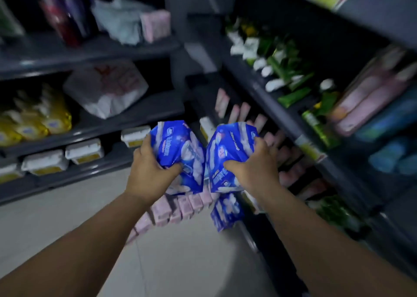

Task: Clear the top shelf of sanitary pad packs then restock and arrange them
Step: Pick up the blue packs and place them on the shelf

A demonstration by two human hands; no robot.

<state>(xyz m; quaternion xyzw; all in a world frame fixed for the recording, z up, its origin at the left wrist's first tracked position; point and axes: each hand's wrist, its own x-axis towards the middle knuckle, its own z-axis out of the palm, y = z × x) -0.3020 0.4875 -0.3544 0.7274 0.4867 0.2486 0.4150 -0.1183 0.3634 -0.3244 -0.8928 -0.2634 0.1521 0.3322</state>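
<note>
Both hands are full at once, and that is where trouble could start. With neither free, a lift toward the shelving [270, 98] to the right of the right hand could, I judge, knock the crowded green tubes [293, 96] there. On the floor [56, 229] below the hands lies a row of pink packs [180, 206] with a spare blue pack [225, 213] just beside it, and a dropped load would scatter them. The soft, slick wrapping is squeezed out of shape and may slip. The left hand [151, 172] is curled round the left blue pack [178, 147], thumb pressed into its near face. The right hand [255, 168] grips the right blue pack [228, 150] the same way. Both packs are in the air side by side, on no shelf; blur hides whether they touch.
</note>
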